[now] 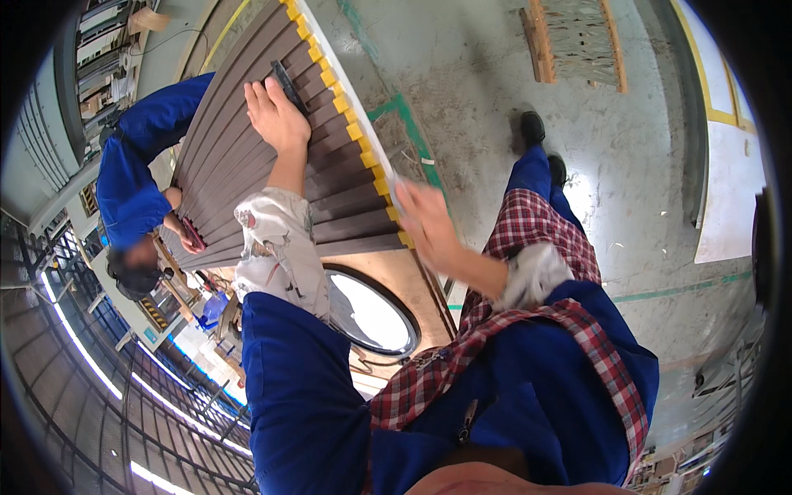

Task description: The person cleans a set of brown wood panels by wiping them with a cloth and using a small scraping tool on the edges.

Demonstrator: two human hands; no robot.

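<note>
A large panel of dark brown slats (247, 154) lies before me. Yellow blocks (354, 131) line the slat ends, beside a long pale edge strip (365, 117). My left hand (281, 117) rests palm down on the slats, its fingers against a dark, narrow bar (288, 85); whether it grips the bar is unclear. Motion blurs my right hand (427, 226) at the panel's yellow-trimmed edge. Something thin and pale shows at its fingertips, but I cannot make out whether that is a held thing or the edge strip.
Across the panel a co-worker (133, 179) in blue bends over, one hand on a red object (193, 234). A black-rimmed oval pane (374, 309) lies on a wooden board (427, 291) near me. A wooden-railed rack (578, 43) and a white panel (733, 185) stand to the right.
</note>
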